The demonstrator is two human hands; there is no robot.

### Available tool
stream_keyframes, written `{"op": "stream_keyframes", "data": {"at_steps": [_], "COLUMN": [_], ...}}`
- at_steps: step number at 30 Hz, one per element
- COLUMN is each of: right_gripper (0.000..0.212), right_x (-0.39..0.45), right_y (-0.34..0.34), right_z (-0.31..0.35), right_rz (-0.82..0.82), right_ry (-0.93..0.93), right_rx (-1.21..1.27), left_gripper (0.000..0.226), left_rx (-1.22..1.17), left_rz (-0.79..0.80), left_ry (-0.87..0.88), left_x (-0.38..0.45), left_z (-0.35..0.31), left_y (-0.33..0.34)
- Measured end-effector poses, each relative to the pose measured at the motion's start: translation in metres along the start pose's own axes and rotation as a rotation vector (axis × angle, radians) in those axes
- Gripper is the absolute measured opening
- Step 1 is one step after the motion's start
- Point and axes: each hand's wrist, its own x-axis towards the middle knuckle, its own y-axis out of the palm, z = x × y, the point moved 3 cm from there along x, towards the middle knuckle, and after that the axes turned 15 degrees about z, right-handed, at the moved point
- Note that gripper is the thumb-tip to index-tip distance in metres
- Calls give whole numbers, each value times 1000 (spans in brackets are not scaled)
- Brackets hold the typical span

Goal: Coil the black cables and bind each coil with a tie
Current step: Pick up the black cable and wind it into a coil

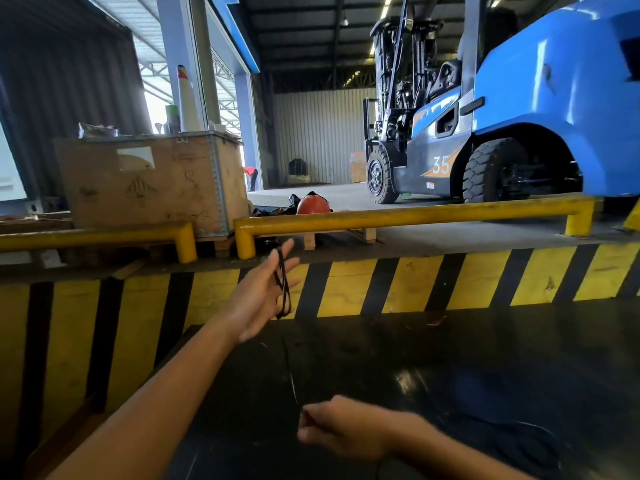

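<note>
My left hand [258, 292] is stretched forward with its fingers spread, and loops of thin black cable [283, 285] are wound around those fingers. From the loops a strand of the cable runs down across the dark floor to my right hand [337, 429], which pinches it between thumb and fingers low in the view. More black cable [519, 434] lies loose on the floor at the lower right, hard to make out against the dark surface. No tie is visible.
A yellow-and-black striped curb [415, 282] runs across ahead, topped by yellow guard rails [398, 216]. Behind stand a blue forklift [519, 109], a plywood crate [156, 181] and an orange helmet [312, 204]. A person in red bends over far back.
</note>
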Motion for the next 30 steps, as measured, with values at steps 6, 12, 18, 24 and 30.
{"op": "stream_keyframes", "data": {"at_steps": [6, 12, 18, 24, 30], "right_gripper": [24, 19, 22, 15, 23], "right_x": [-76, -73, 4, -7, -67], "right_y": [-98, -131, -19, -21, -120], "right_z": [11, -31, -38, 8, 5], "right_rz": [-433, -864, -516, -117, -553], "right_ry": [-65, 24, 35, -3, 1], "right_rx": [-246, -113, 128, 18, -312], "left_gripper": [44, 35, 43, 42, 36], "left_rx": [787, 246, -261, 156, 787], "left_rz": [201, 518, 391, 100, 223], "left_ry": [-492, -641, -155, -115, -484], "left_x": [-26, -34, -12, -4, -22], "left_z": [35, 46, 17, 19, 39], "left_y": [-24, 21, 31, 1, -6]}}
